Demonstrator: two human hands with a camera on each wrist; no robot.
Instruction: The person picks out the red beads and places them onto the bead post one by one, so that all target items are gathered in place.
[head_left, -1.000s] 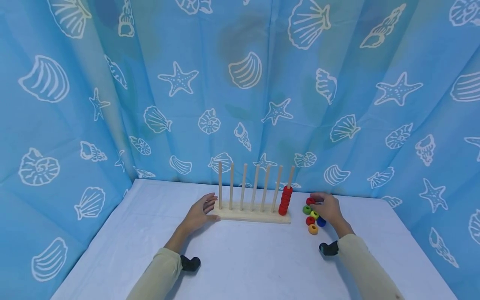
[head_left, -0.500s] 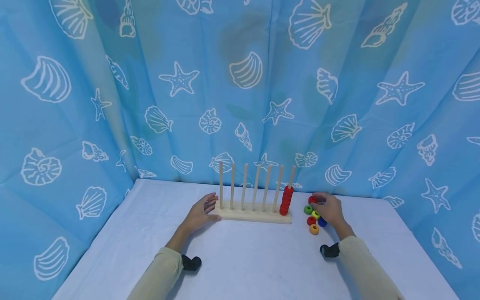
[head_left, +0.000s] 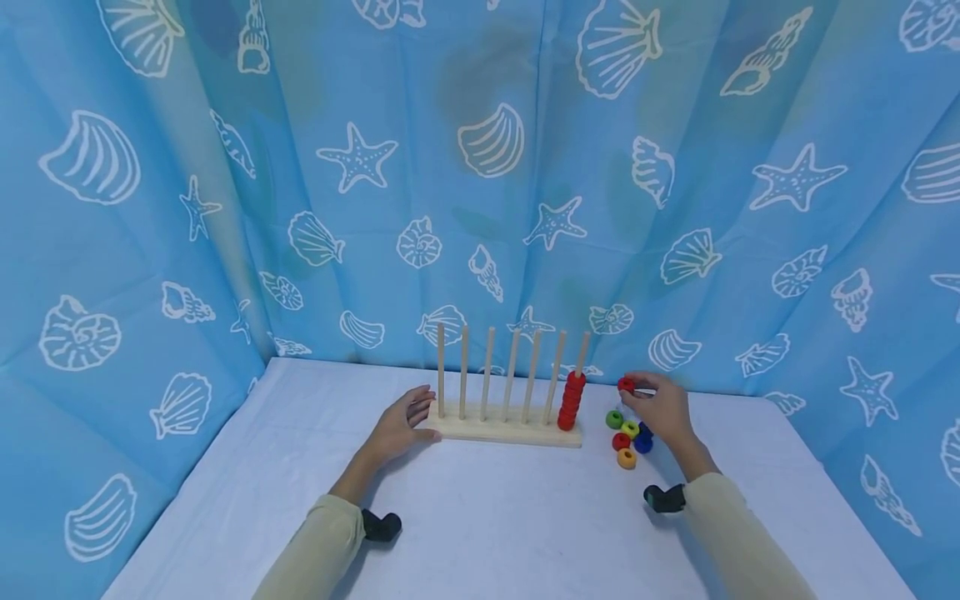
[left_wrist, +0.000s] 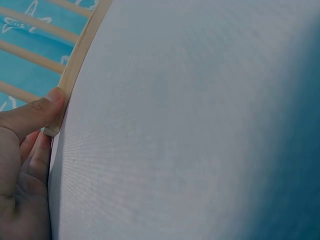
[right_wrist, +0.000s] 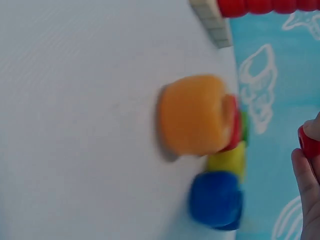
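Observation:
My left hand (head_left: 395, 429) grips the left end of a wooden peg rack (head_left: 495, 431), thumb on the front edge of its base and fingers behind. Several upright pegs stand on the base, and a stack of red beads (head_left: 571, 402) fills most of the rightmost one. To the right of the rack, my right hand (head_left: 663, 410) pinches a red bead (head_left: 626, 384) between thumb and fingertips, raised above the cloth. Below it lie loose beads: a green bead (head_left: 614, 419), a yellow bead (head_left: 629, 429), a red one, an orange bead (right_wrist: 195, 115) and blue ones.
A white cloth (head_left: 510, 517) covers the table. Behind it and at both sides hangs a blue curtain (head_left: 450, 208) with white shell and starfish prints, close to the rack's back. Each wrist carries a black camera mount (head_left: 381, 526).
My right hand has lifted the red bead up off the cloth, away from the other loose beads. The left hand and the rack have stayed in place.

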